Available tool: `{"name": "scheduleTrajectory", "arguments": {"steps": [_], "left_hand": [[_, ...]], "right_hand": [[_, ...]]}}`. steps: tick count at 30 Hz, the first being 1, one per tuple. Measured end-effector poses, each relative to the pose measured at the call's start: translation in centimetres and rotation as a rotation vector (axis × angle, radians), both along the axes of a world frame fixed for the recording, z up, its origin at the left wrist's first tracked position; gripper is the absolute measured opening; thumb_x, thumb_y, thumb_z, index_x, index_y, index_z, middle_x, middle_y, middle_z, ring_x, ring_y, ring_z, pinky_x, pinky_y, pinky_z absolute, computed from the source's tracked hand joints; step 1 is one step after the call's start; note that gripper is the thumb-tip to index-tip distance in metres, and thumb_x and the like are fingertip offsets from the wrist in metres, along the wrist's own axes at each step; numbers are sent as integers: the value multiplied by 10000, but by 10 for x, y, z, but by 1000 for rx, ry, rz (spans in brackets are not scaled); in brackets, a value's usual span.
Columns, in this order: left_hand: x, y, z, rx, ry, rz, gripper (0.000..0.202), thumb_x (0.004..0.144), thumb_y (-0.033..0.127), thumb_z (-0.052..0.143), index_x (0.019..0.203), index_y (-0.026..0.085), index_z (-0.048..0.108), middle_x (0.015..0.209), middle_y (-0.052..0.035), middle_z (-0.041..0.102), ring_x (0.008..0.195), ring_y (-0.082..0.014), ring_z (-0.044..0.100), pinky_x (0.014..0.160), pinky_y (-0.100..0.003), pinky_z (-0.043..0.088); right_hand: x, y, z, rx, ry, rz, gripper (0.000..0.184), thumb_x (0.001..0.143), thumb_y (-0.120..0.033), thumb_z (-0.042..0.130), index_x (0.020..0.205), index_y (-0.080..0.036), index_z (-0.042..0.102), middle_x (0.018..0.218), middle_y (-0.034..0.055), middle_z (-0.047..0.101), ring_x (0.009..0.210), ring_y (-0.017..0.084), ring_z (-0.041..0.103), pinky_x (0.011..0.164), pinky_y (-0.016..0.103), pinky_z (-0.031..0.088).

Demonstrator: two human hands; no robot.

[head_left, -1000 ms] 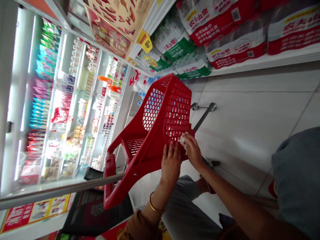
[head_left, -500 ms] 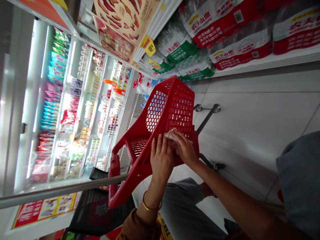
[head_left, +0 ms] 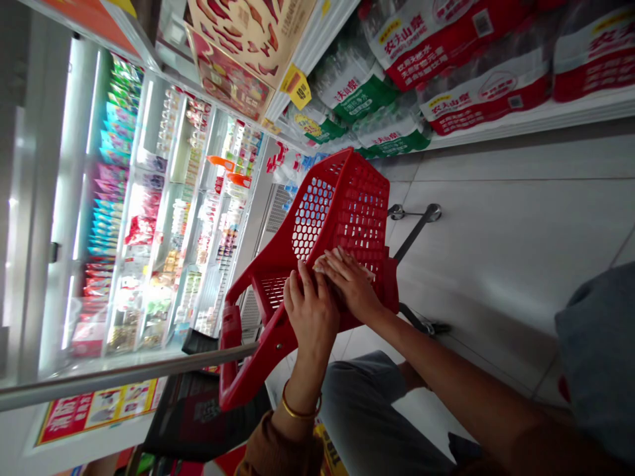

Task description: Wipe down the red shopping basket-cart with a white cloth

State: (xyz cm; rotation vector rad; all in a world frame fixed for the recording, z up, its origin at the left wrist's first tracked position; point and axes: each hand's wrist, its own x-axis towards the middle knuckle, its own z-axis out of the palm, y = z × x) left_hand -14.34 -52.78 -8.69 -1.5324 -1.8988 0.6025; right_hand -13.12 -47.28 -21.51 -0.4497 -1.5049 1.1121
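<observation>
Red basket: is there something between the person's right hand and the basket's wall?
Yes. A white cloth lies under the right hand, which presses it flat against the mesh wall of the red basket. Nothing else visible is between them. The left hand rests directly on the basket, just beside the right one.

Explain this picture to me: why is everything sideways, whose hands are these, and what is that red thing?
There is no machine here. A person wears a camera on the head, so you look down at that person's own hands, and the tilted head makes the shop look sideways. The left hand, with a gold bangle on its wrist, lies on the side of a red plastic shopping basket. The right hand presses a white cloth flat against the basket's mesh wall. Behind are lit fridge shelves, packs of bottled water and a tiled floor.
</observation>
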Motion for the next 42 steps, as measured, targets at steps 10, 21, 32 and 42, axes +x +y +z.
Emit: {"name": "scheduleTrajectory", "arguments": {"steps": [10,21,32,42], "left_hand": [[-8,-1,-17,109,15,-52,470,942,183,440,1411,214,460,1504,-183,385,1405,-378,313,1098,-618,338],[-4,10,-28,236,-11,14,508,946,301,452,1436,170,418,1434,-191,479,1338,-387,387,1096,-650,305],[5,27,-33,390,-2,27,541,955,348,409,1454,146,368,1314,-204,548,1199,-362,466,1033,-650,342],[8,39,-50,424,-56,106,663,953,440,407,1463,34,284,1395,-274,463,1340,-382,380,1111,-623,268]], "right_hand": [[-3,-10,-26,-41,83,-16,527,991,-156,393,1465,-373,315,1525,-22,383,1455,198,229,1205,447,285],[0,-28,-71,-215,114,-48,510,991,-173,395,1439,-415,356,1513,-32,404,1439,200,282,1160,447,352],[5,-21,-42,-209,85,-104,534,981,-161,400,1471,-359,324,1510,11,411,1426,212,323,1167,439,343],[-3,-13,-47,-143,-3,-46,611,970,-162,438,1493,-392,222,1584,-24,249,1474,202,171,1196,457,272]]}}
